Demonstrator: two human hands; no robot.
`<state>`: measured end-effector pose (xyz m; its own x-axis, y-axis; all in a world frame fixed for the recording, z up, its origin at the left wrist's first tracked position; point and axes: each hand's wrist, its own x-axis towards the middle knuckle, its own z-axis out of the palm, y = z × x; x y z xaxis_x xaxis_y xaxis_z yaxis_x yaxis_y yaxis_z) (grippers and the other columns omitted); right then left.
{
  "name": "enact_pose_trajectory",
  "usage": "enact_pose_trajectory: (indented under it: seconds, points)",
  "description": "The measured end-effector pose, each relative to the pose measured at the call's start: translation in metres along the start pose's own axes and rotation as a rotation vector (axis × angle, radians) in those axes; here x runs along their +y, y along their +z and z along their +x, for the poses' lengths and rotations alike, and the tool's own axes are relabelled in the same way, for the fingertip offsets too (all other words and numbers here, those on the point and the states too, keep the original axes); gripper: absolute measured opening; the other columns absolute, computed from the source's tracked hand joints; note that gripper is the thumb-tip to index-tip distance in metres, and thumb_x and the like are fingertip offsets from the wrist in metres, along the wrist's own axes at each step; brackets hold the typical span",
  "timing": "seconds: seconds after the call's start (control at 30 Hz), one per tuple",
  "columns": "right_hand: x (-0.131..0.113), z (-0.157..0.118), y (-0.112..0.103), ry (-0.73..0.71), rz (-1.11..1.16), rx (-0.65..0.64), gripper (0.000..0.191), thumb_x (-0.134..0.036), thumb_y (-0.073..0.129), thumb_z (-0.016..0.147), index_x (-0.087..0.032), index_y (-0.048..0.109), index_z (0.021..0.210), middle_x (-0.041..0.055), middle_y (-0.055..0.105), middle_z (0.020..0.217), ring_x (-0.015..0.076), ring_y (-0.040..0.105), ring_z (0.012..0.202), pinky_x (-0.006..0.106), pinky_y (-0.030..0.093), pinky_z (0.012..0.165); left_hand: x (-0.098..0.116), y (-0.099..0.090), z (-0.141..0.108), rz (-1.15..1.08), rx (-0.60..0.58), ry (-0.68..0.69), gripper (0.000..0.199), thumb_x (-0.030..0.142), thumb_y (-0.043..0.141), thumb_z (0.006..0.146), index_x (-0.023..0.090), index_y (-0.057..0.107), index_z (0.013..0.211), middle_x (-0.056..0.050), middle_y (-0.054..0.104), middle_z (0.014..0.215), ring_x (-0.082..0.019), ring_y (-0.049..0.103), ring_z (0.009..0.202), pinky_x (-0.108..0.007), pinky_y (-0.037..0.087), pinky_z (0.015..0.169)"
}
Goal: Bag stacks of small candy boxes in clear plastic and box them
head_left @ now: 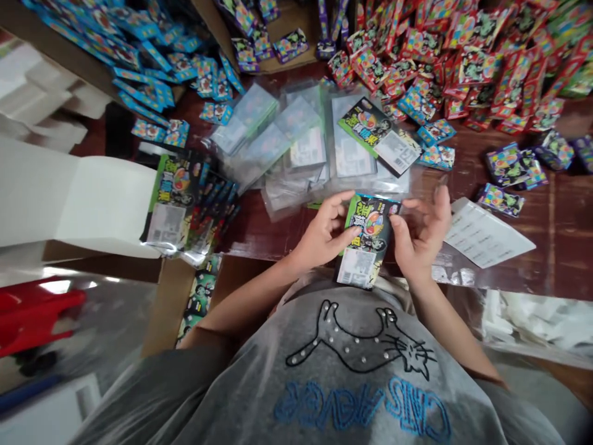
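In front of my shirt, my left hand (327, 232) is closed on a flat black and green candy packet (368, 232), thumb across its printed front. A pale label covers the packet's lower part. On the other side, my right hand (421, 238) has its fingers spread, and the thumb touches the packet's right edge. Just beyond the hands are clear plastic sleeves (296, 148) with cards inside. Another black and green packet (380, 136) lies over the sleeves. More such packets (171, 204) stand in a row to the left.
Small red candy packs (477, 62) are heaped at the back right, blue packs (152, 62) at the back left. Purple packs (514, 167) and a white printed card (491, 233) lie on the right. An open cardboard box (162, 303) stands below the table edge at left.
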<state>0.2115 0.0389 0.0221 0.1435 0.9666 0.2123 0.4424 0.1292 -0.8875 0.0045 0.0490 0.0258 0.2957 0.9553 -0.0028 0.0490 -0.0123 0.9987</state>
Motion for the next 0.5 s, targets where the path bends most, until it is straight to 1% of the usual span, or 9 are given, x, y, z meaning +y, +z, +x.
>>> enact_pose_trajectory:
  seconds: [0.07,0.13,0.2,0.27,0.3,0.33,0.43,0.47,0.5]
  points:
    - [0.01,-0.002,-0.006,-0.029,0.032,-0.052,0.091,-0.046,0.054,0.107,-0.046,-0.004,0.176,0.0132,0.063,0.142,0.0303,0.072,0.11,0.05,0.067,0.087,-0.003,-0.002,-0.004,-0.019,-0.032,-0.004,0.076,0.049,0.078,0.097,0.032,0.035,0.158,-0.006,0.069,0.122,-0.018,0.074,0.104,-0.03,0.063,0.091]
    - [0.021,-0.003,-0.012,-0.103,0.125,-0.089,0.088,-0.044,0.061,0.106,-0.05,0.008,0.176,0.0093,0.068,0.132,0.0256,0.071,0.099,0.043,0.067,0.078,-0.005,-0.005,-0.005,-0.043,-0.071,0.01,0.071,0.044,0.08,0.097,0.031,0.04,0.155,-0.006,0.069,0.122,-0.019,0.073,0.108,-0.03,0.062,0.092]
    - [0.028,-0.002,-0.019,-0.182,0.209,-0.139,0.081,-0.04,0.067,0.104,-0.052,0.024,0.172,0.0047,0.07,0.118,0.0209,0.068,0.088,0.037,0.065,0.071,-0.005,-0.007,-0.003,-0.074,-0.111,0.005,0.059,0.043,0.08,0.097,0.029,0.049,0.145,-0.006,0.07,0.12,-0.019,0.073,0.108,-0.03,0.062,0.092]
    - [0.03,0.001,-0.025,-0.22,0.239,-0.195,0.076,-0.037,0.07,0.104,-0.051,0.034,0.17,0.0018,0.07,0.108,0.0185,0.066,0.082,0.034,0.064,0.068,-0.003,-0.006,0.001,-0.09,-0.116,-0.029,0.045,0.046,0.079,0.098,0.026,0.057,0.133,-0.005,0.071,0.117,-0.017,0.073,0.101,-0.029,0.061,0.088]
    - [0.03,0.002,-0.027,-0.228,0.24,-0.208,0.075,-0.036,0.07,0.104,-0.05,0.036,0.169,0.0012,0.07,0.105,0.0181,0.065,0.08,0.034,0.064,0.068,-0.002,-0.004,0.003,-0.087,-0.084,-0.045,0.041,0.048,0.079,0.098,0.025,0.06,0.127,-0.005,0.071,0.117,-0.016,0.072,0.098,-0.028,0.06,0.086]
    - [0.028,0.003,-0.028,-0.232,0.238,-0.207,0.075,-0.035,0.071,0.104,-0.049,0.037,0.169,0.0009,0.07,0.104,0.0182,0.066,0.081,0.034,0.064,0.069,-0.002,-0.002,0.006,-0.079,-0.023,-0.054,0.041,0.051,0.08,0.097,0.025,0.061,0.122,-0.005,0.071,0.117,-0.016,0.071,0.097,-0.027,0.06,0.084]
    - [0.024,0.004,-0.026,-0.213,0.225,-0.148,0.077,-0.036,0.071,0.104,-0.048,0.033,0.17,0.0017,0.071,0.106,0.0198,0.069,0.085,0.035,0.065,0.071,-0.003,0.008,0.008,-0.045,0.227,-0.068,0.049,0.055,0.089,0.088,0.025,0.061,0.115,-0.004,0.07,0.115,-0.016,0.071,0.099,-0.026,0.059,0.083]
    - [0.023,0.004,-0.025,-0.202,0.219,-0.129,0.078,-0.037,0.071,0.104,-0.048,0.032,0.17,0.0021,0.071,0.107,0.0204,0.069,0.087,0.036,0.065,0.072,-0.004,0.01,0.007,-0.038,0.279,-0.069,0.049,0.055,0.09,0.086,0.024,0.062,0.112,-0.003,0.071,0.111,-0.016,0.07,0.098,-0.027,0.059,0.084]
    - [0.023,0.003,-0.023,-0.192,0.211,-0.12,0.077,-0.039,0.07,0.105,-0.047,0.03,0.171,0.0025,0.072,0.108,0.0208,0.07,0.089,0.036,0.066,0.073,-0.005,0.012,0.006,-0.035,0.298,-0.064,0.047,0.055,0.09,0.087,0.024,0.063,0.11,-0.002,0.072,0.107,-0.016,0.071,0.096,-0.027,0.059,0.084]
